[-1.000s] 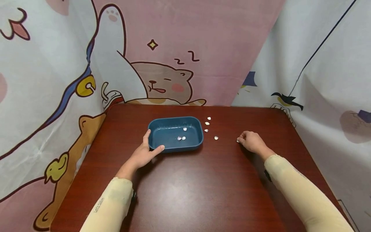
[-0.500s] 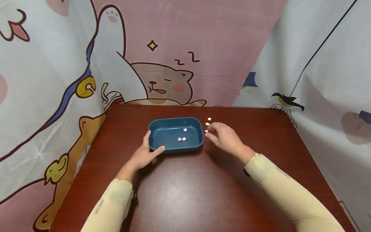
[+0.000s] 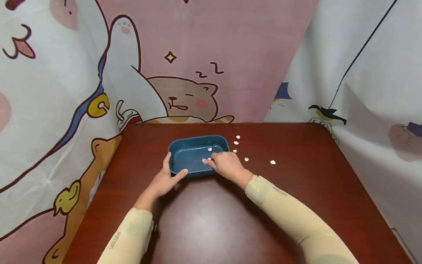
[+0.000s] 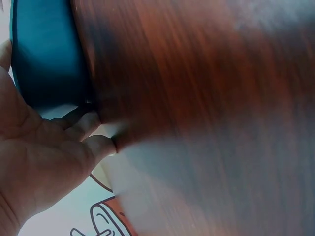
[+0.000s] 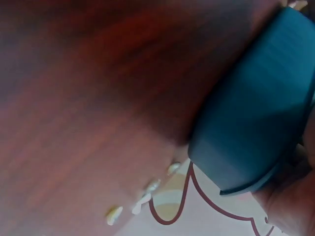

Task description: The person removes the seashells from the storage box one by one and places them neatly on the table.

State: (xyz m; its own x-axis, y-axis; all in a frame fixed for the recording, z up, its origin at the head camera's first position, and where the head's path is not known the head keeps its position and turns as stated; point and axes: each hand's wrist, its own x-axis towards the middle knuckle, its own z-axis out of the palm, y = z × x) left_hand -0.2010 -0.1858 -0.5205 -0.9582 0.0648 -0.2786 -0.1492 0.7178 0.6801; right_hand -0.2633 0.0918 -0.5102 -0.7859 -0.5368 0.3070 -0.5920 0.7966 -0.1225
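Observation:
A blue rectangular tray [image 3: 188, 159] sits on the table, its outer wall showing in both wrist views. My left hand [image 3: 163, 181] holds its near left corner, thumb at the near rim and fingers along the left end. Over the right side of the tray, my right hand [image 3: 227, 165] reaches down, thumb and index finger close around a small white shell [image 3: 209, 158]. Whether they pinch it I cannot tell. Just left of the thumb lies a second shell [image 3: 204, 160]. Farther back in the tray is another shell [image 3: 210, 149].
Right of the tray, several white shells lie on the brown table [image 3: 211, 227]: three in a column by its right end, the nearest shell [image 3: 235, 151] beside the rim. Farther right are a shell [image 3: 246, 159] and another shell [image 3: 273, 162]. A printed curtain [image 3: 257, 62] borders the table.
My right hand has moved left from beside the rightmost shell, across the table and into the tray. That shell now lies on the table by itself. My left hand keeps its place on the tray.

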